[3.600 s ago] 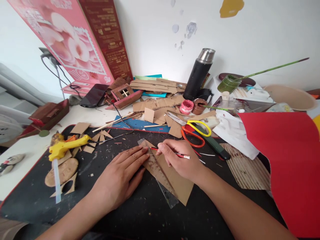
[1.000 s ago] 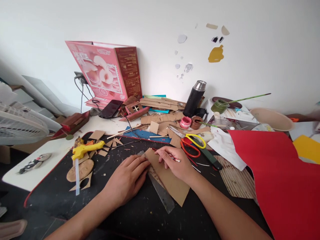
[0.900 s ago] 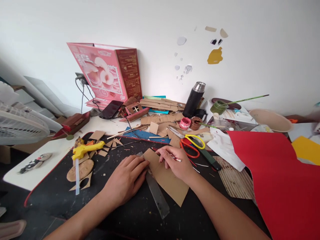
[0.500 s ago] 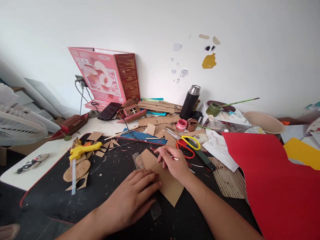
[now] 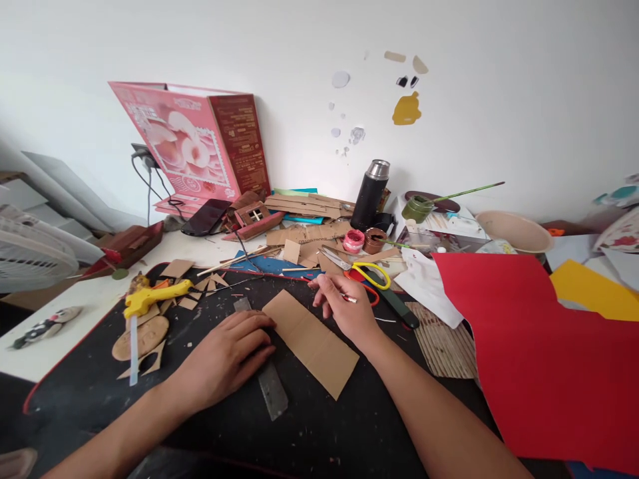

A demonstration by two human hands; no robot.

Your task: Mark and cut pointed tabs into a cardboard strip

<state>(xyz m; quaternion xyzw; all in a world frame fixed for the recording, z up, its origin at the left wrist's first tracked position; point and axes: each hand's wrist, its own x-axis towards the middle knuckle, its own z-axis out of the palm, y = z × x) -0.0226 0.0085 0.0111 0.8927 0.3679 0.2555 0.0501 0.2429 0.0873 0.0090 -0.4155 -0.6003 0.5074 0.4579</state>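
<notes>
My left hand (image 5: 232, 356) is curled over a clear plastic ruler (image 5: 273, 392), with its fingers bent across the ruler's middle. To the right of the ruler lies a rectangular piece of brown cardboard (image 5: 314, 349), tilted on the black mat, with faint lines across it. My right hand (image 5: 344, 306) pinches a slim pen (image 5: 351, 299) above the cardboard's upper right side. Most of the pen is hidden by the fingers; its silvery end shows.
Scissors (image 5: 369, 273) and a dark green cutter (image 5: 397, 307) lie beyond my right hand. A yellow glue gun (image 5: 154, 297) rests left among cardboard scraps. Red sheet (image 5: 544, 352) covers the right. Behind stand a black flask (image 5: 369, 196) and paint jars (image 5: 353, 241).
My left hand has slid left with the ruler, off the cardboard, which now shows whole. My right hand keeps its pinch on the pen. The view has shifted a little.
</notes>
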